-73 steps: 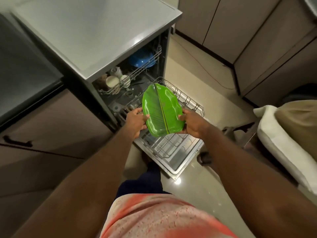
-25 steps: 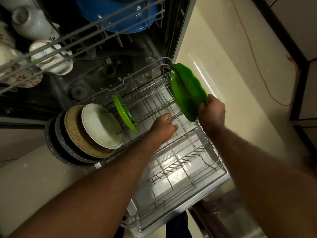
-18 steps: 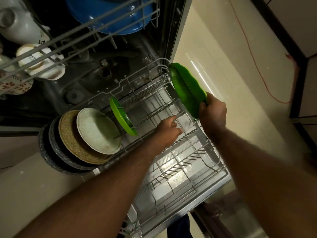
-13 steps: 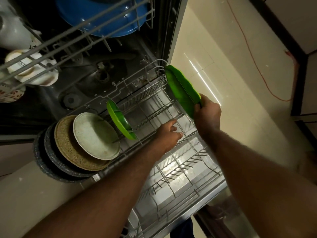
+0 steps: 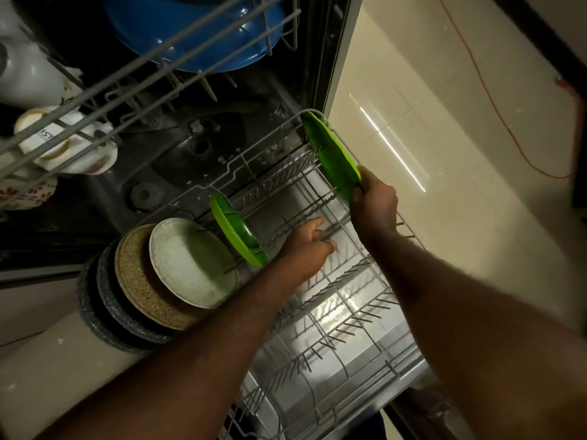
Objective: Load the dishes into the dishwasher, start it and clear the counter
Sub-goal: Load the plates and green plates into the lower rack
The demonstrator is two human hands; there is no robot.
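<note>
Plate [image 5: 330, 154] lowered, seemingly racked, right grip [image 5: 374, 204] clasping

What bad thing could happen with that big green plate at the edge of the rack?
The green leaf plate stands on edge at the outer side of the lower rack, gripped only by the right hand. If it misses a slot, it could tip over the rim onto the tiled floor. The left hand rests among the rack's tines, so a slipping plate might pinch its fingers.

Green plate [image 5: 334, 157] lowered into rack [image 5: 344, 315].
</note>
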